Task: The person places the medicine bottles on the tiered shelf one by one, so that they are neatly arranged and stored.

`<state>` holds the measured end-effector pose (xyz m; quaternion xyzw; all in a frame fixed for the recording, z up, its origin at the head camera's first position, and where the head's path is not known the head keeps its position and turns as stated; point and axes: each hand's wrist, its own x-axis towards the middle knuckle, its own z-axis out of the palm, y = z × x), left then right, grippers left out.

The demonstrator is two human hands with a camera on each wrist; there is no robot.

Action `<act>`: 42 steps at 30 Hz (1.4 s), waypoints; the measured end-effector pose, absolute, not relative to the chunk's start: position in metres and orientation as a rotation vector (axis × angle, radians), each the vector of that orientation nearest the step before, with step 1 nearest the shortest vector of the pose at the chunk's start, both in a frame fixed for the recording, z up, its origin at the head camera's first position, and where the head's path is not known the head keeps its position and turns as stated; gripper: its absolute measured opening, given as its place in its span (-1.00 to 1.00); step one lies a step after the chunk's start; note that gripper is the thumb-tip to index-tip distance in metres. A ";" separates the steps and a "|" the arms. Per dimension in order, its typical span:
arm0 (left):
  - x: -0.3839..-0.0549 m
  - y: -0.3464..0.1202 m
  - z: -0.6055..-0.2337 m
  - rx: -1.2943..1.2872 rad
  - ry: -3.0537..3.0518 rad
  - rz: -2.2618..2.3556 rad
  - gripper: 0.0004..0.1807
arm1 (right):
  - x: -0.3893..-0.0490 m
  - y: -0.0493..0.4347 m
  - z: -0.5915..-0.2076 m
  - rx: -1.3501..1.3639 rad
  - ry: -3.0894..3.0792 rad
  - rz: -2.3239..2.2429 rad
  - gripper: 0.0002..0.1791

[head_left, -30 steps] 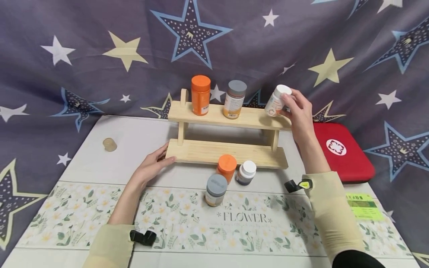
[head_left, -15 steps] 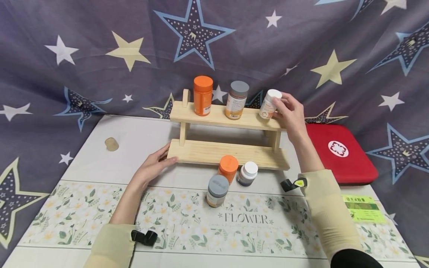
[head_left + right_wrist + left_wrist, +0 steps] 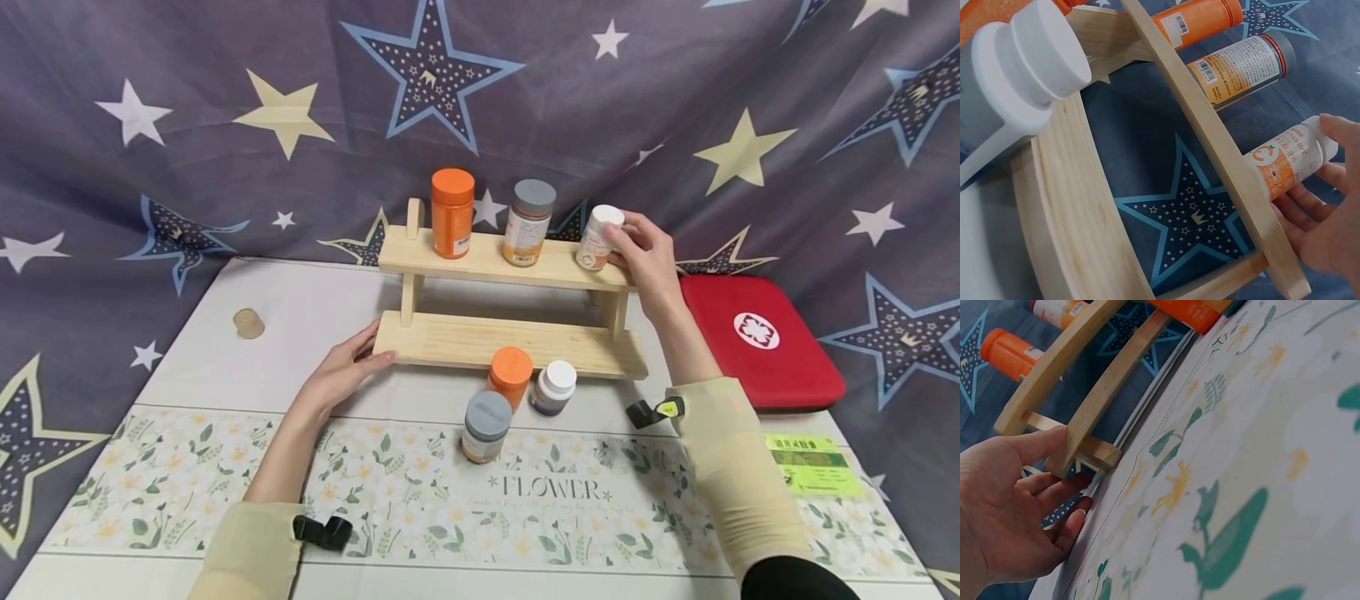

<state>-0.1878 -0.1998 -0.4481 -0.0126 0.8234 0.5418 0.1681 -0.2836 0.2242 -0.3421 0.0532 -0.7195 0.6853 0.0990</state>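
A small white-capped vitamin bottle [image 3: 597, 239] stands at the right part of the upper board of a two-tier wooden shelf [image 3: 442, 340]. My right hand [image 3: 647, 257] holds this bottle between thumb and fingers; in the right wrist view the thumb lies by its cap [image 3: 1327, 139]. My left hand [image 3: 341, 372] grips the left end of the lower board, with the thumb on the board [image 3: 1082, 434] and the fingers below it. Further left on the upper board stand an orange bottle [image 3: 452, 218] and a grey-capped bottle [image 3: 528, 225].
In front of the shelf stand an orange-capped bottle [image 3: 510, 375], a white-capped bottle [image 3: 554, 388] and a grey-capped bottle [image 3: 485, 429]. A red case [image 3: 795, 362] and a green box [image 3: 813, 467] lie right. A small tan cylinder [image 3: 248, 323] lies left.
My right hand has brought the white-capped bottle left and down, from a tilt to nearly upright on the upper board. The left hand stays at the shelf's end.
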 end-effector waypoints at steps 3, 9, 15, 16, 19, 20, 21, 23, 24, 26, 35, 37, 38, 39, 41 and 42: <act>-0.188 -0.200 -0.448 -0.034 2.338 1.545 -0.04 | -0.283 0.225 -0.342 0.155 -2.138 2.022 -0.74; -0.189 -0.200 -0.448 -0.033 2.338 1.543 -0.05 | -0.282 0.225 -0.343 0.159 -2.140 2.018 -0.74; -0.188 -0.200 -0.449 -0.029 2.342 1.546 -0.05 | -0.281 0.224 -0.343 0.162 -2.152 2.004 -0.73; -0.188 -0.200 -0.450 -0.029 2.341 1.548 -0.05 | -0.280 0.224 -0.344 0.159 -2.154 2.003 -0.73; -0.188 -0.200 -0.450 -0.029 2.340 1.550 -0.05 | -0.279 0.225 -0.344 0.152 -2.171 1.993 -0.67; -0.189 -0.199 -0.450 -0.029 2.340 1.551 -0.05 | -0.279 0.225 -0.344 0.151 -2.181 1.985 -0.64; -0.189 -0.199 -0.450 -0.030 2.338 1.552 -0.05 | -0.278 0.226 -0.344 0.149 -2.190 1.976 -0.61; -0.189 -0.199 -0.450 -0.029 2.337 1.554 -0.05 | -0.276 0.227 -0.344 0.148 -2.216 1.946 -0.54; -0.189 -0.199 -0.450 -0.029 2.336 1.554 -0.06 | -0.275 0.227 -0.344 0.149 -2.222 1.939 -0.51; -0.189 -0.199 -0.450 -0.029 2.336 1.553 -0.05 | -0.273 0.228 -0.345 0.151 -2.229 1.919 -0.47; -0.188 -0.198 -0.446 -0.009 2.337 1.549 -0.05 | -0.255 0.230 -0.349 0.132 -2.144 1.781 -0.58; -0.187 -0.198 -0.444 -0.010 2.336 1.545 -0.05 | -0.249 0.229 -0.350 0.136 -2.126 1.729 -0.66; -0.187 -0.198 -0.444 -0.017 2.333 1.546 -0.05 | -0.245 0.229 -0.351 0.146 -2.123 1.696 -0.70; -0.187 -0.198 -0.444 -0.023 2.330 1.547 -0.05 | -0.242 0.228 -0.352 0.159 -2.120 1.665 -0.73; -0.188 -0.198 -0.444 -0.030 2.329 1.538 -0.04 | -0.235 0.227 -0.353 0.188 -2.132 1.598 -0.77; -0.188 -0.198 -0.444 -0.037 2.328 1.537 -0.04 | -0.231 0.226 -0.354 0.197 -2.151 1.562 -0.77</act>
